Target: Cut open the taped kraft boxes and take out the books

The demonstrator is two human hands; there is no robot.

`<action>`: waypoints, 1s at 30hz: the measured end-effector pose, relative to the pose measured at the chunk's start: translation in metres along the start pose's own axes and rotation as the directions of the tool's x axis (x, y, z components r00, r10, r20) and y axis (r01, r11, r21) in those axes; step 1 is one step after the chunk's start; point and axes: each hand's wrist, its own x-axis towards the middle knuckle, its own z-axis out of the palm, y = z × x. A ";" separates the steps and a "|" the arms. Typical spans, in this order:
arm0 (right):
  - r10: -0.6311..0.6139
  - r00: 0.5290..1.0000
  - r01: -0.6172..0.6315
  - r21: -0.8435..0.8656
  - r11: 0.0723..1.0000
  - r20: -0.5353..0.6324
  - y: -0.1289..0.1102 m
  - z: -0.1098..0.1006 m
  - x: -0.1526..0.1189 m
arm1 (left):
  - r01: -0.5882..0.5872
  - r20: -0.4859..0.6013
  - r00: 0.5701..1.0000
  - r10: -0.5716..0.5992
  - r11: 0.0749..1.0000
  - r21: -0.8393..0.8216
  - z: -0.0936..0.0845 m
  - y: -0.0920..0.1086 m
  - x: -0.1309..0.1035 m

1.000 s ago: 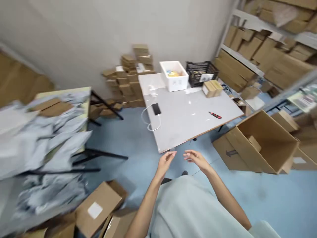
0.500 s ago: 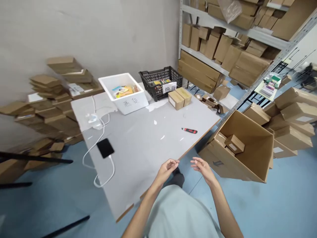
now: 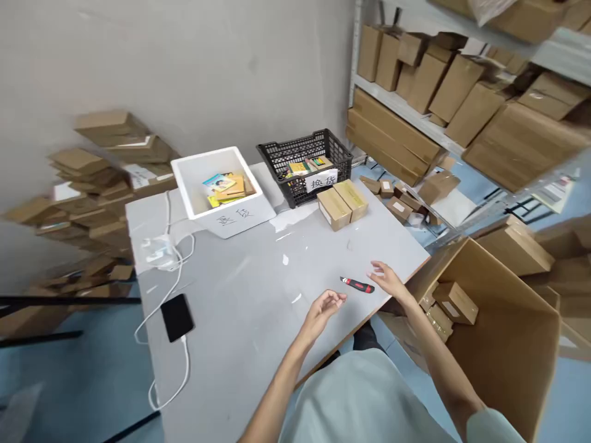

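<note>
My right hand hovers over the table's near right part, beside a red and black utility knife, its fingers loosely spread and holding nothing. Left of the knife and a little nearer to me is my left hand, empty, with the fingers loosely bent above the grey tabletop. Two small cardboard boxes stand side by side further back. Behind them is a black plastic crate with colourful small packs inside and a white paper sign in front.
A white foam box holding yellow packets stands at the back left. A phone with a white charging cable lies near the left edge. On the right, a large open carton holds smaller boxes. Shelves of boxes rise beyond.
Both hands have moved forward over the table, the right one from beside the edge to near the knife. The view has shifted, bringing the table and carton closer.
</note>
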 end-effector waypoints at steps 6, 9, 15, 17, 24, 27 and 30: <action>-0.181 0.975 0.211 -0.290 0.933 0.127 -0.037 -0.005 0.174 | 0.042 -0.276 0.959 -0.061 0.996 -0.076 0.015 0.023 0.031; -0.166 0.977 0.207 -0.432 0.878 0.131 -0.058 0.009 0.253 | 0.067 -0.374 0.923 -0.091 0.995 -0.078 0.028 0.034 0.048; 0.018 0.998 0.026 -0.597 0.802 0.067 -0.068 0.040 0.356 | 0.040 -0.464 0.885 -0.043 0.999 -0.017 0.051 0.065 0.090; 0.082 0.995 -0.030 -0.606 0.795 0.058 -0.063 0.047 0.372 | 0.023 -0.491 0.870 -0.031 1.000 -0.021 0.056 0.071 0.099; 0.067 0.998 -0.065 -0.638 0.767 -0.021 -0.050 0.058 0.391 | 0.053 -0.473 0.878 -0.068 0.998 -0.044 0.067 0.059 0.104; 0.035 0.999 -0.043 -0.643 0.765 -0.026 -0.049 0.054 0.385 | 0.072 -0.449 0.889 -0.087 0.996 -0.049 0.066 0.047 0.096; 0.005 0.998 -0.047 -0.646 0.762 -0.067 -0.040 0.044 0.363 | 0.072 -0.441 0.894 -0.085 0.996 -0.048 0.058 0.034 0.082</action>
